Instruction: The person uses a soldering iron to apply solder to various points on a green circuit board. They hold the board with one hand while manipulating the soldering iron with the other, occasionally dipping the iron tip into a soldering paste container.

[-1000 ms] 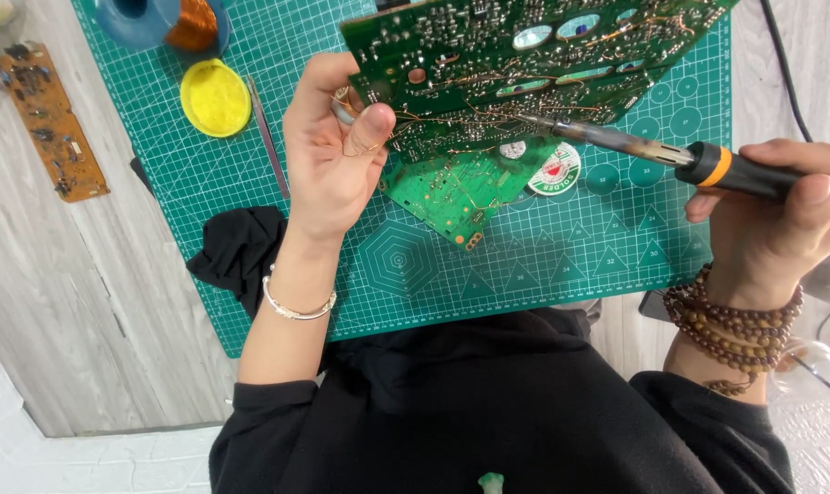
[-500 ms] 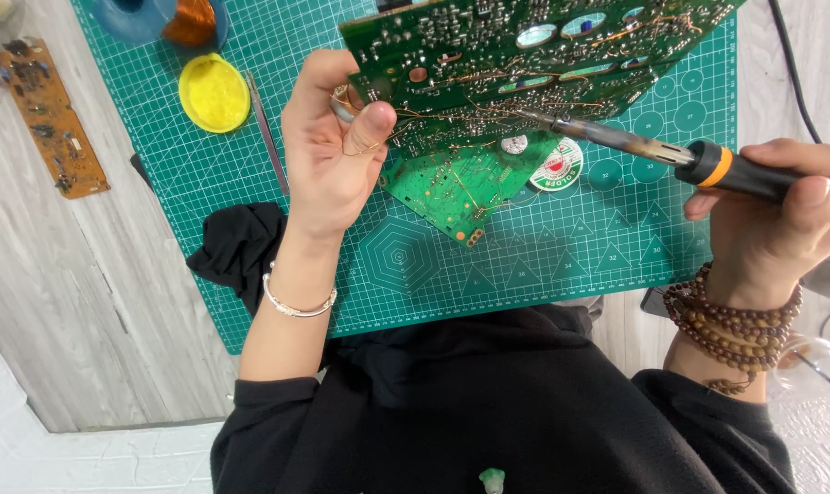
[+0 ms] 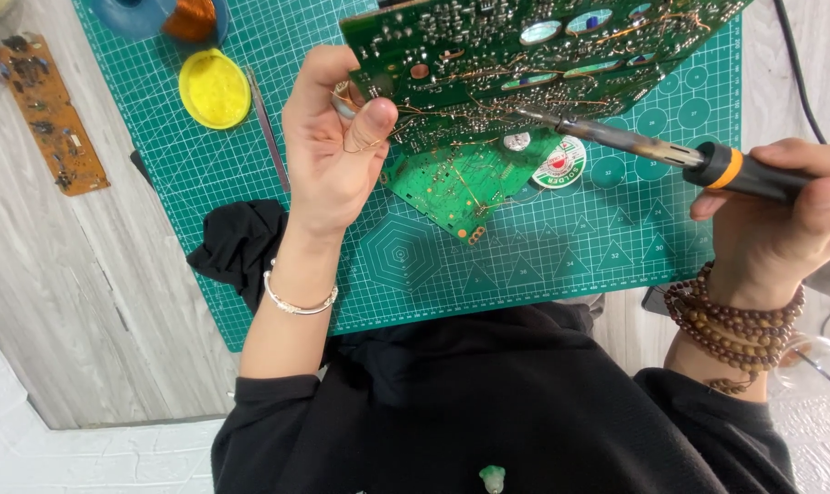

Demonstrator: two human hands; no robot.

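Your left hand (image 3: 337, 151) pinches the large circuit board (image 3: 525, 64) by its left edge, holding it tilted above the green cutting mat (image 3: 571, 247) on the worktop. Your right hand (image 3: 781, 229) has a closed grip on the soldering iron (image 3: 671, 155) — tip against the board's underside — over a smaller green board (image 3: 452, 187).

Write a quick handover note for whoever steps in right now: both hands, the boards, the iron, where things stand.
Left hand: grips the edge of the large green circuit board, raised and tilted above the cutting mat, thin wire looped at the thumb.
Right hand: holds the soldering iron; its tip sits at the board's underside.
Smaller green board lies flat on the mat beneath.
Done: cannot tell which joints are finished.
Left: the joint at the tip is in progress.
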